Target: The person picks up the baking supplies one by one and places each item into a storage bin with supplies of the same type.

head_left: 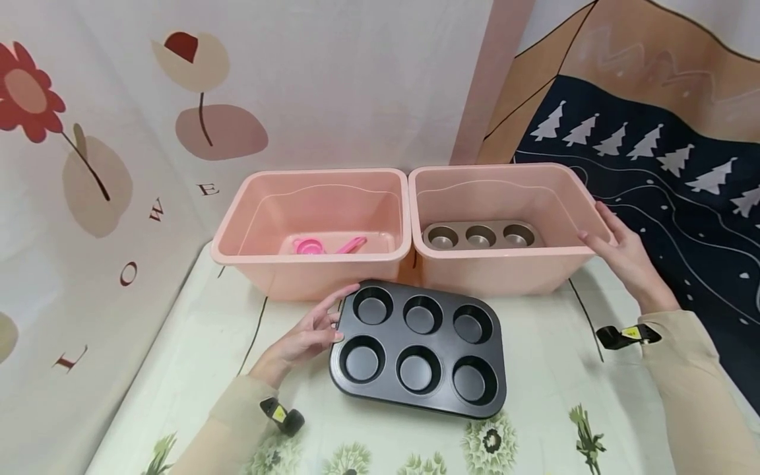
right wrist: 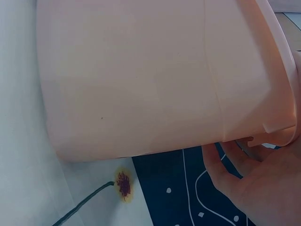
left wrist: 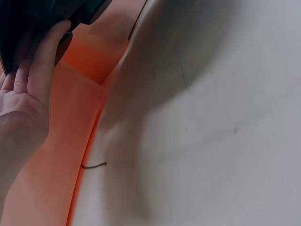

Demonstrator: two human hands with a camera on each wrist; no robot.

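Observation:
My left hand (head_left: 305, 340) holds a dark muffin pan (head_left: 388, 343) with several round cups by its left edge, in front of two pink bins. In the left wrist view, the fingers (left wrist: 40, 70) reach under the pan's dark underside (left wrist: 47, 14). My right hand (head_left: 632, 264) grips the right end of the right bin (head_left: 493, 270), thumb inside the rim and fingers outside. In the right wrist view, that hand (right wrist: 268, 188) is partly cut off beside the bin's wall (right wrist: 141, 80). A smaller bronze muffin pan (head_left: 491, 227) lies in the right bin, partly hidden by the front rim.
The left bin (head_left: 315, 274) stands against the right one and holds a pink cup-like piece (head_left: 309, 246) and a pink stick-like piece (head_left: 351, 245). Both bins stand on a pale flowered cloth (head_left: 546, 382). Printed curtains (head_left: 356, 86) hang behind and at the left.

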